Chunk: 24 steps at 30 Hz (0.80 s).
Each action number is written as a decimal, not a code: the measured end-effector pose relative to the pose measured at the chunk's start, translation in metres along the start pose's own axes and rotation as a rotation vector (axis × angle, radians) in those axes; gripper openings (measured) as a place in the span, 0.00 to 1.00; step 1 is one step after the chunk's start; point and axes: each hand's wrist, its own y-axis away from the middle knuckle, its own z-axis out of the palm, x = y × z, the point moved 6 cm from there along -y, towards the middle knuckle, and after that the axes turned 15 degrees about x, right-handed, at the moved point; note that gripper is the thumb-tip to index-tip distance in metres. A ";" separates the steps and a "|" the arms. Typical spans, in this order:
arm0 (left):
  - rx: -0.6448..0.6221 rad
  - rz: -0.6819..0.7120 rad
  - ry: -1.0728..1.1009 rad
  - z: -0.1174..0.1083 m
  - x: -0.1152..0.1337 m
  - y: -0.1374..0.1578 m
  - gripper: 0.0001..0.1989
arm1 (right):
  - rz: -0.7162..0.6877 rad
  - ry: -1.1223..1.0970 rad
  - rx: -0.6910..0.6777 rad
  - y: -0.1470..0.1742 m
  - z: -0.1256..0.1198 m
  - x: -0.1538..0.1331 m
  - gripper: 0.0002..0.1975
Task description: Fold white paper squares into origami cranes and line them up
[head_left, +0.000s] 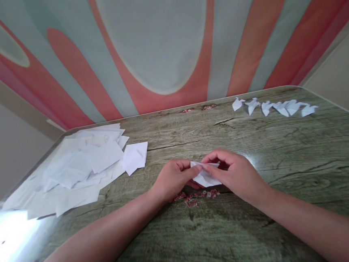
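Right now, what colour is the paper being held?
The held paper is white, clearest in the head view.

The paper [208,180] is white, the table [282,156] greenish, wood-grained.

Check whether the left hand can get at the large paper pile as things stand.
Probably yes: only a small paper stack lies between the left hand and the large paper pile. The hand holds the folded paper, so would likely need freeing first.
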 end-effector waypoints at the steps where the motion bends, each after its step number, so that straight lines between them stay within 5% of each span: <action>1: -0.004 -0.010 0.016 0.000 0.000 0.000 0.11 | -0.016 0.001 -0.003 0.000 0.000 -0.001 0.03; 24: -0.348 -0.279 0.180 -0.001 -0.004 0.006 0.12 | -0.159 0.009 -0.097 0.002 0.003 -0.005 0.08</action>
